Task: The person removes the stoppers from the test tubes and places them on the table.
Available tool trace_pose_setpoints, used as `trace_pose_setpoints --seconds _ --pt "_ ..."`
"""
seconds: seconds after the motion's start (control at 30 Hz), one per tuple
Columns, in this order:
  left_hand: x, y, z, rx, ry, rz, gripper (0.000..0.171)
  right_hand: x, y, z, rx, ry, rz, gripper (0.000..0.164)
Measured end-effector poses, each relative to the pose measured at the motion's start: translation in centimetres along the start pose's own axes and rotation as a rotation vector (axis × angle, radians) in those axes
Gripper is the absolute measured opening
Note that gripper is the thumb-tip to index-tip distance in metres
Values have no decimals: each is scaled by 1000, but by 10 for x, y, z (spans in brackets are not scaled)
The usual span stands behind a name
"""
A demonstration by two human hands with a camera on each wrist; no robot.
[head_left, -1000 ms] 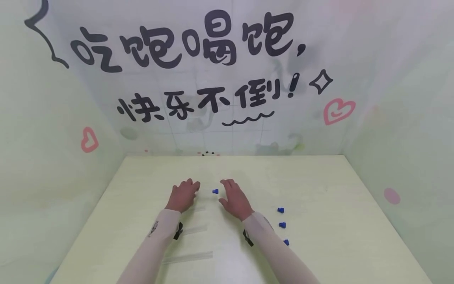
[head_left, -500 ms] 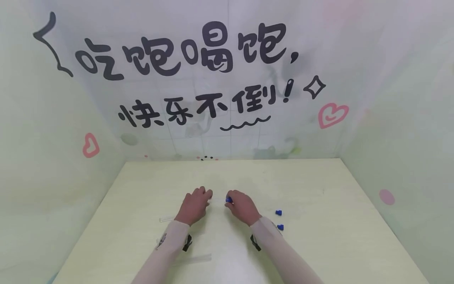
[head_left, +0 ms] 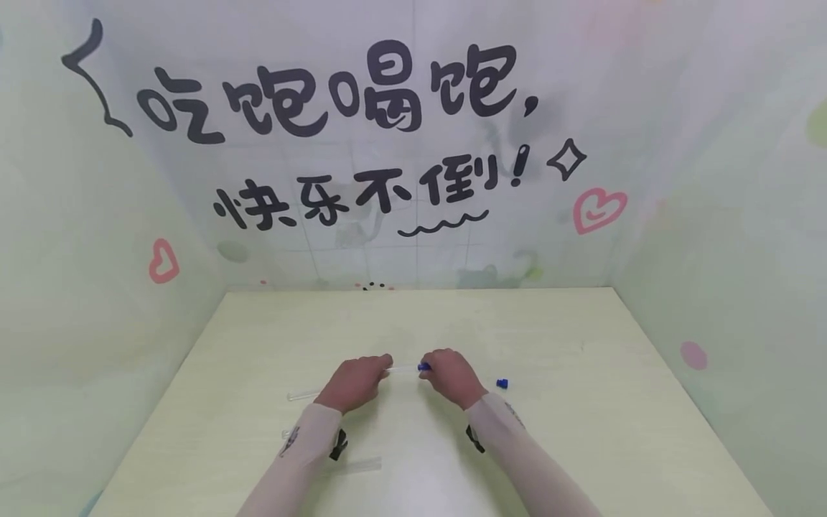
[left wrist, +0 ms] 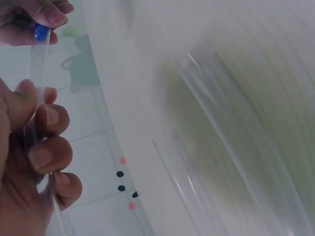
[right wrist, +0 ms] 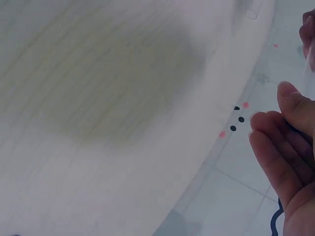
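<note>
My left hand (head_left: 354,383) grips a slim clear tube (left wrist: 38,64), its fingers curled round the middle and lower part in the left wrist view. At the tube's other end is a blue cap (head_left: 423,367), pinched between the thumb and fingers of my right hand (head_left: 454,378). The cap meets the tube's end; how far it sits in cannot be seen. Both hands are raised a little over the table, the tube lying sideways between them. In the right wrist view my right hand (right wrist: 290,147) hides the cap.
More clear tubes lie on the table's left side, one tube (head_left: 362,465) near the front and another tube (head_left: 301,396) partly behind the left arm. A loose blue cap (head_left: 502,383) lies right of the right hand. Printed walls (head_left: 413,258) enclose the table (head_left: 549,323).
My right hand, at first spread beside the blue cap, has closed its fingers and thumb on it. Loose caps at the right are now partly hidden by the right arm. The view has shifted slightly.
</note>
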State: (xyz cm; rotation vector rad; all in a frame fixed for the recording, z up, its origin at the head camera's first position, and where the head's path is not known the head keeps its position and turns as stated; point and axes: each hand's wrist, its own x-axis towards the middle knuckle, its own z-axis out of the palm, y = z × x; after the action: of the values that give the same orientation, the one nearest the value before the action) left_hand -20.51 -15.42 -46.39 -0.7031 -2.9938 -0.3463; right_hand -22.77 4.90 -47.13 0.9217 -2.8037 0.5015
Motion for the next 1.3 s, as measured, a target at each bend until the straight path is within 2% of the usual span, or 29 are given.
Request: trace_pose_setpoints --seconds 0.17,0.37,0.5,0.6,0.77,0.87,1.0,1.13,1.2,1.3 --pt "-1 0 -6 -108 -48 -22 14 -5 -1 5 -105 117 -42 10" --pt "1 -4 -11 -297 -138 -46 18 -11 -4 10 -274 325 -154 13" --pt "4 -6 -13 -314 -125 -15 18 -12 -4 9 -299 394 -192 14" --pt "5 -6 -13 -299 -74 -12 14 -10 -3 5 -295 362 -174 13" --pt "7 0 -10 -259 21 -22 7 -9 -1 -1 -289 246 -135 13" --pt "8 5 -7 -205 89 -16 6 -10 1 -3 -244 195 -105 13" --pt "7 9 -1 -104 187 28 7 -11 4 -4 -147 145 -66 11" --pt "5 10 6 4 304 103 8 -12 9 -4 -62 87 -78 8" --pt "4 10 10 51 365 139 11 -12 11 -5 -15 46 -84 6" --pt "3 11 15 121 449 178 17 -10 14 -8 66 -31 -72 12"
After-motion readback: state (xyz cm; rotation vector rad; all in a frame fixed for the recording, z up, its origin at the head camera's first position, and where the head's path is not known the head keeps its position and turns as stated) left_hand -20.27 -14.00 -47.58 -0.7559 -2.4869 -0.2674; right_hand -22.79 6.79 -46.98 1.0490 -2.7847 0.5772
